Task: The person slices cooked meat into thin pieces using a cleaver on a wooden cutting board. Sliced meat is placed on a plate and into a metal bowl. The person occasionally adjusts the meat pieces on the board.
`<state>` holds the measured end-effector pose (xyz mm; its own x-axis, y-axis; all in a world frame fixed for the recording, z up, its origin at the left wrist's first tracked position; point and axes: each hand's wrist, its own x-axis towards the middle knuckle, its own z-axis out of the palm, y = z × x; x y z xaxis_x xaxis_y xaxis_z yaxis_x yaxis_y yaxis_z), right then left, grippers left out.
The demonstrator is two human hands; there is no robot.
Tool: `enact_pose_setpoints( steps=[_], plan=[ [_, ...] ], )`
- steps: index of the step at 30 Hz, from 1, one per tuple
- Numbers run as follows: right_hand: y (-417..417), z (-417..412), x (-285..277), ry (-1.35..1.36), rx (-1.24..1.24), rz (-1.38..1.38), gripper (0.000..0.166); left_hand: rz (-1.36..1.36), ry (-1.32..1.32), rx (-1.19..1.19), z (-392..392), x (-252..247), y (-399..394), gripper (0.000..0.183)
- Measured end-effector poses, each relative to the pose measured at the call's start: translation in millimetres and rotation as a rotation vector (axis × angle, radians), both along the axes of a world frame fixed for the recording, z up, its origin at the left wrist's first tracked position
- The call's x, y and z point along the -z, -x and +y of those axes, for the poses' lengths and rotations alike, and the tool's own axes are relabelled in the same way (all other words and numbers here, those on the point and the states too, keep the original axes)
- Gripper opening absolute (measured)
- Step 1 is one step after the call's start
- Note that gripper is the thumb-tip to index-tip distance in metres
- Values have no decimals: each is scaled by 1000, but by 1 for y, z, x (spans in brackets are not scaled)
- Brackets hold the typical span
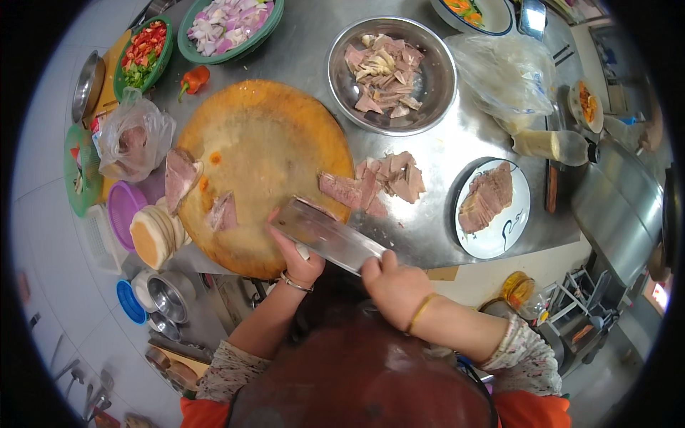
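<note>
My right hand (397,288) grips the handle end of a broad steel cleaver (332,235), its blade slanting over the near edge of a round wooden chopping board (257,134). Behind the blade, my left hand (299,262) rests at the board's near side; its fingers are mostly hidden. A thin edge of cooked meat (317,207) shows just beyond the blade. Meat slices (393,179) spread from the board's right edge onto the steel table. Toward the board's left lie a small meat piece (222,212) and a larger meat chunk (182,176) at the rim.
A steel bowl (342,109) of sliced meat stands at the back. Right of me sit a plate (514,235) of sliced meat, a bottle (554,147) and a plastic bag (497,75). Chopped onion (227,24), a red pepper (193,81) and stacked flatbreads (155,235) are leftward.
</note>
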<state>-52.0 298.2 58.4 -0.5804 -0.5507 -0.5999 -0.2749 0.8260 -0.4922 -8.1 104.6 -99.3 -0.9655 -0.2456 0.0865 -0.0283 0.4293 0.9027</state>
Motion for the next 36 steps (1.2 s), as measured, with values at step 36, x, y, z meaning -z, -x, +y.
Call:
enact_pose_setpoints(
  steps=[36],
  plan=[
    [5,13,-6,110,-30,57,21,-36,-213,18,0,9,2,93]
  ],
)
